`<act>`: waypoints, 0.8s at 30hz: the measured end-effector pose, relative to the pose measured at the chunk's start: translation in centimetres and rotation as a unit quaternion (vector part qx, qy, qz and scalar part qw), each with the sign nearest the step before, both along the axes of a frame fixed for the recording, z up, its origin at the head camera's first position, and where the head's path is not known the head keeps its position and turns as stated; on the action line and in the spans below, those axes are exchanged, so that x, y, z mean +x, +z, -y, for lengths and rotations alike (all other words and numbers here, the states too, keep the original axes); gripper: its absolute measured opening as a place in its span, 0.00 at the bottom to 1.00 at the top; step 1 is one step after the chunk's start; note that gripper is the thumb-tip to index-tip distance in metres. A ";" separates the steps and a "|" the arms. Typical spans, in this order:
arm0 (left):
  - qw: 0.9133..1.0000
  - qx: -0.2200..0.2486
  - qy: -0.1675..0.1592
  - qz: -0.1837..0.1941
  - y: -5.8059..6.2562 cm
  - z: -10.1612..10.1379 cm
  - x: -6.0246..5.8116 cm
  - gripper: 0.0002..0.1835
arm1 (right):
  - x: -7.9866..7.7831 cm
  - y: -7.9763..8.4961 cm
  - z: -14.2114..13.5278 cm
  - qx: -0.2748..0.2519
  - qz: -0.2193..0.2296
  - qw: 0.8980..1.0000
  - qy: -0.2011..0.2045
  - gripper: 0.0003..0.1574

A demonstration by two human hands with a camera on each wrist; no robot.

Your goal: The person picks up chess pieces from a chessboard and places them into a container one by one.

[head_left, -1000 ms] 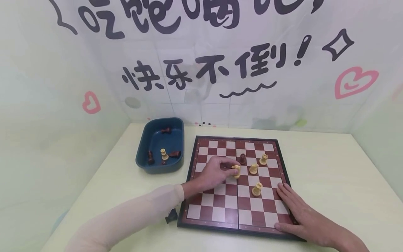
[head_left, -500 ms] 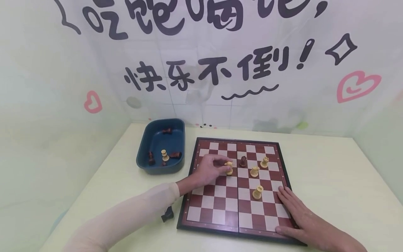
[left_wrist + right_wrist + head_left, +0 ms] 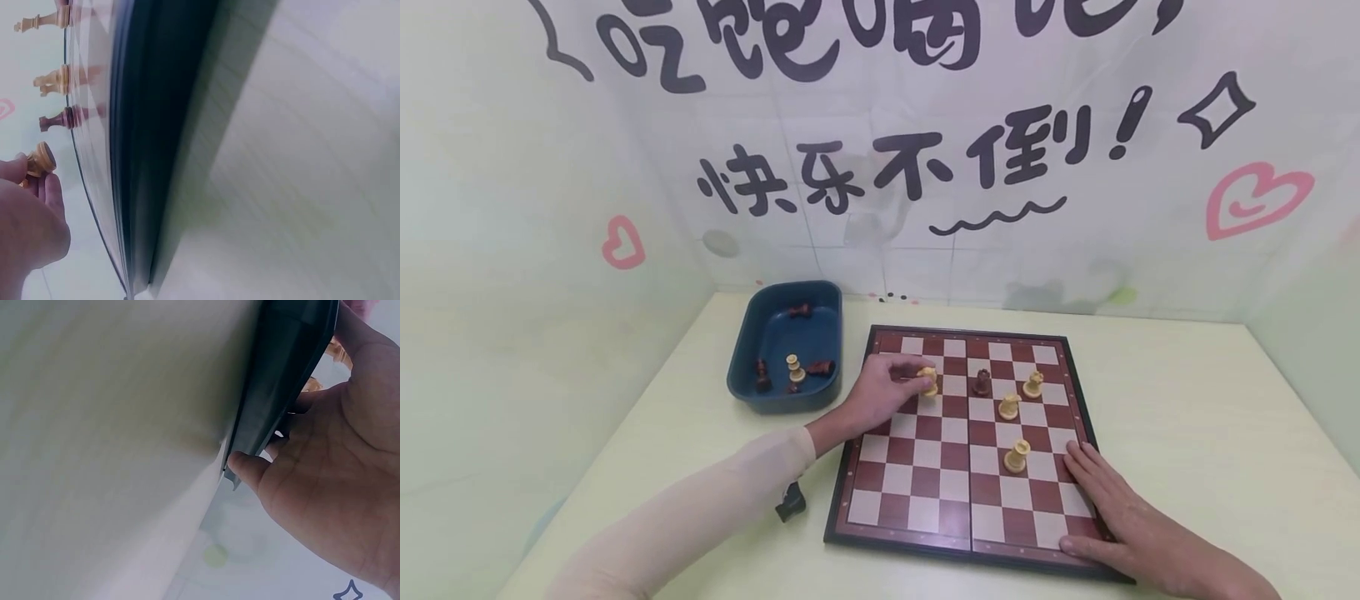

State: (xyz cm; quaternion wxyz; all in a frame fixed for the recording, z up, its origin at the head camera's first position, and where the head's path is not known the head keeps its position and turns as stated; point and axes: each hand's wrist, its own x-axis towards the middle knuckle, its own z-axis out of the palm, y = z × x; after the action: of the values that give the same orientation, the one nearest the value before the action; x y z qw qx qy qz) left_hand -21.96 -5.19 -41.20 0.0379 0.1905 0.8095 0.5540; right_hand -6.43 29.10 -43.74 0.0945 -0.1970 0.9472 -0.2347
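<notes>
My left hand [image 3: 880,392] pinches a cream chess piece [image 3: 929,382] by its upper part, above the left half of the chessboard [image 3: 910,480]. In the left wrist view the held piece [image 3: 41,159] is tilted, its round base lifted clear of the squares; fingers hide its top. My right hand [image 3: 1116,500] rests along the board's right edge, fingers extended over the border. The right wrist view shows that palm [image 3: 337,469] beside the board's dark side [image 3: 269,394]. Standing on the right half are a dark red piece [image 3: 981,382], a cream knight [image 3: 1008,407] and two other cream pieces [image 3: 1017,457].
A blue bin [image 3: 739,385] at the back left contains a cream piece [image 3: 795,369] and several dark red ones. A small black object [image 3: 791,503] lies left of the board, near the left forearm. A printed cloth wall [image 3: 880,275] stands behind the table [image 3: 1180,400].
My left hand has carried the cream piece leftward and a little farther back across the board, from the centre line into the left half. The right hand has stayed at the right edge.
</notes>
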 end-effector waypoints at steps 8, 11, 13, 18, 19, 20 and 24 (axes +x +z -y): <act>0.999 0.027 0.007 0.019 0.4 1.1 -0.4 0.15 | -0.3 0.4 0.1 0.002 0.043 0.999 -0.010 0.66; 0.999 0.028 0.020 0.028 0.5 1.3 -0.3 0.14 | -0.2 0.3 0.0 0.000 0.027 1.000 -0.008 0.65; 0.999 0.027 0.027 0.030 0.6 1.4 -0.3 0.13 | -0.1 0.2 -0.1 0.000 0.013 1.000 -0.007 0.64; 0.998 0.028 0.049 0.018 1.2 2.3 -0.2 0.14 | -0.1 0.3 0.1 -0.007 0.051 0.999 -0.008 0.65; 0.998 0.027 0.056 0.013 1.4 2.6 -0.3 0.13 | 0.0 0.3 0.2 -0.008 0.055 0.998 -0.007 0.65; 0.998 0.032 0.060 0.007 1.6 2.9 -0.4 0.13 | 0.0 0.3 0.2 -0.007 0.055 0.998 -0.006 0.65; 0.996 0.049 0.072 -0.011 2.6 3.8 -0.9 0.12 | 0.1 0.4 0.2 0.004 0.028 1.000 -0.005 0.65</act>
State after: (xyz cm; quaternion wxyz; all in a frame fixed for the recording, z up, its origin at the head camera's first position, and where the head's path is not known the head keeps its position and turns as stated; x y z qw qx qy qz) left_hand -22.87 -9.01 -38.61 -0.0201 0.1397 0.7933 0.5923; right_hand -6.31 28.88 -43.34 0.1203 -0.1854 0.9462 -0.2364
